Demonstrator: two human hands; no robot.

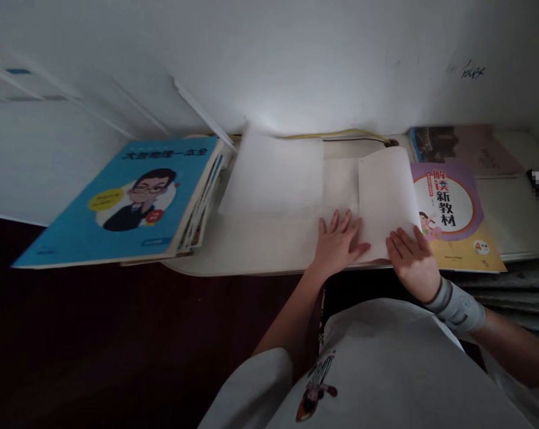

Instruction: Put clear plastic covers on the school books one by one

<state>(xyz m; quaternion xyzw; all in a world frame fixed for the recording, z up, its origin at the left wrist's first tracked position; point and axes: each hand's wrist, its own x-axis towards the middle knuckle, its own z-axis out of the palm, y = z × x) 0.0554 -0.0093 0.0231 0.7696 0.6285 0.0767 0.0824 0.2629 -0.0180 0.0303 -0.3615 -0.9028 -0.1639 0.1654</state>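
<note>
A blank white sheet of paper (386,190) lies at the table's front edge, its right part curved over as if folded, with a flatter part showing to the left. My left hand (338,243) rests on the sheet's lower left with fingers spread. On the lower right of the folded part, my right hand (413,262) lies flat, fingers stretched out; a grey band circles that wrist. Under the paper's right side sits a purple and yellow book (459,238). Another white sheet (276,173) lies to the left, farther back.
A stack of books and papers topped by a blue book (139,202) stands at the left. Behind the white table (251,244) is a wall, with a yellow cable (341,133) along its foot. More books (475,149) lie at the back right, and a blurred dark-edged object at far right.
</note>
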